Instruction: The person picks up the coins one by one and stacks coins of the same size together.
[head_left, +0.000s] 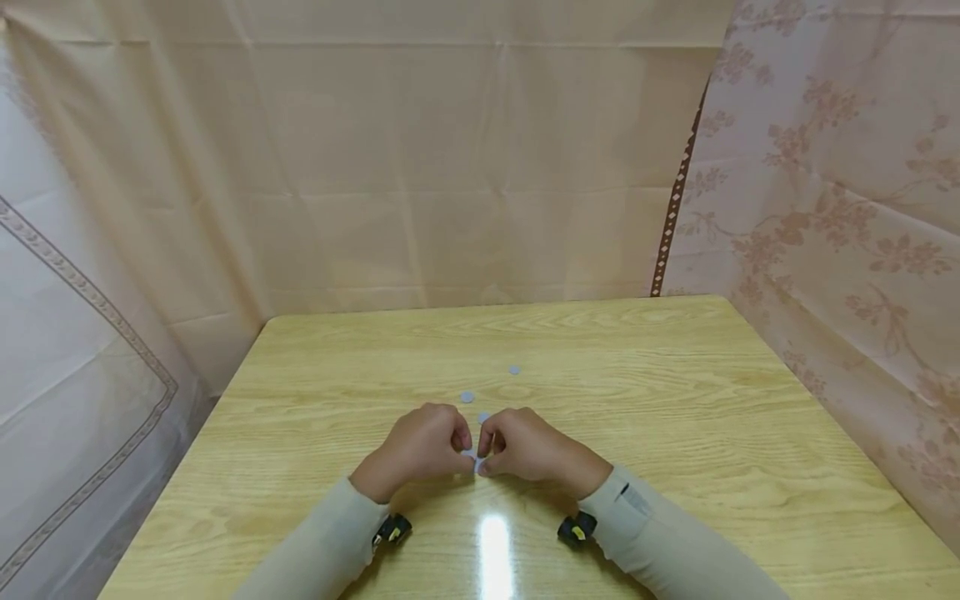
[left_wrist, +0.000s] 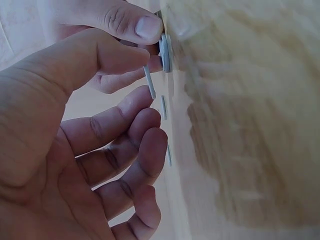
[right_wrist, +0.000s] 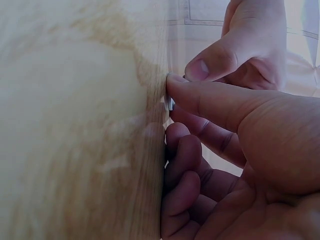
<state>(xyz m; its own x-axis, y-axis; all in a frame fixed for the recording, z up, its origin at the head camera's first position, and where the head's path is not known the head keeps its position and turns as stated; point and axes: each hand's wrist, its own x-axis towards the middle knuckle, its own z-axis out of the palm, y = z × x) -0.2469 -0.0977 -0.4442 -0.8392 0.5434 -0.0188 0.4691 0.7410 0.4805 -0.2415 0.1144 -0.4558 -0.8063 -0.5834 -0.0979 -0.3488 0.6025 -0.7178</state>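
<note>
My left hand (head_left: 426, 439) pinches a thin grey disc (left_wrist: 150, 82) between thumb and index finger, tilted and just above the table. Facing it, my right hand (head_left: 531, 447) holds a small stack of similar discs (left_wrist: 165, 54) at the tabletop, thumb on one side and fingers on the other. In the right wrist view most of that stack is hidden behind the right thumb. The fingertips of both hands nearly meet. Three loose grey discs lie flat beyond them: one close to the right hand (head_left: 483, 417), another disc (head_left: 467, 397) farther left, and the farthest disc (head_left: 513, 370) to the right.
The wood-grain table (head_left: 300, 375) spreads out around the hands, with a bright light reflection near its front. A beige curtain (head_left: 465, 167) hangs behind the far edge, and flowered cloth (head_left: 847, 208) hangs at the right. Black straps with small devices sit at both wrists.
</note>
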